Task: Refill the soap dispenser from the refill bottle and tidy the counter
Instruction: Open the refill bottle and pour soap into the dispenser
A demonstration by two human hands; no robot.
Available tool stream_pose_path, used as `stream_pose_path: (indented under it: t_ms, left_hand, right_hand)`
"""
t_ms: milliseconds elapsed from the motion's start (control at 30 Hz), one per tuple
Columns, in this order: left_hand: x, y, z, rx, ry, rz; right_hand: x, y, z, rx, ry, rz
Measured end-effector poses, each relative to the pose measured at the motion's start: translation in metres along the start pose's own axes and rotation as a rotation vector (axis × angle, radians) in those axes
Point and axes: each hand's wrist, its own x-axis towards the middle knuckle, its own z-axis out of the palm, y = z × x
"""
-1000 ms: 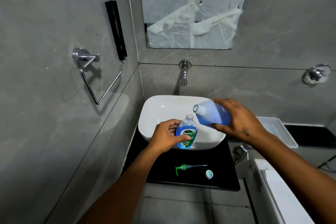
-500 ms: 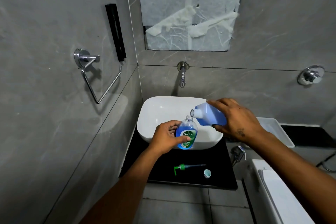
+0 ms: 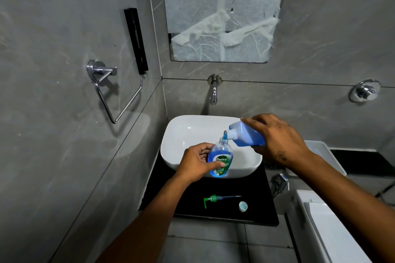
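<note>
My left hand grips the clear soap dispenser, which stands upright over the front of the white basin with its neck uncapped. My right hand holds the refill bottle of blue liquid tipped on its side, spout touching the dispenser's mouth. Blue soap runs from spout into neck. The dispenser is blue up to about its shoulder. The green pump head with its tube lies on the black counter, and a small pale cap lies to its right.
A wall tap juts over the basin. A chrome towel ring hangs on the left wall. A white tray sits right of the basin, and a white toilet cistern stands at lower right. A covered mirror is above.
My right hand has tilted the refill bottle further and lowered its spout onto the dispenser's mouth; blue soap now flows in. My left hand has kept the dispenser still.
</note>
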Motion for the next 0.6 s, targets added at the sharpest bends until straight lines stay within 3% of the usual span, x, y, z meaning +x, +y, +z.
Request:
stream_pose_path:
  t_ms: [600]
  left_hand:
    - [0.0009, -0.0002, 0.0020, -0.005, 0.010, 0.004]
  right_hand:
    - [0.0004, 0.0020, -0.0044, -0.027, 0.020, -0.008]
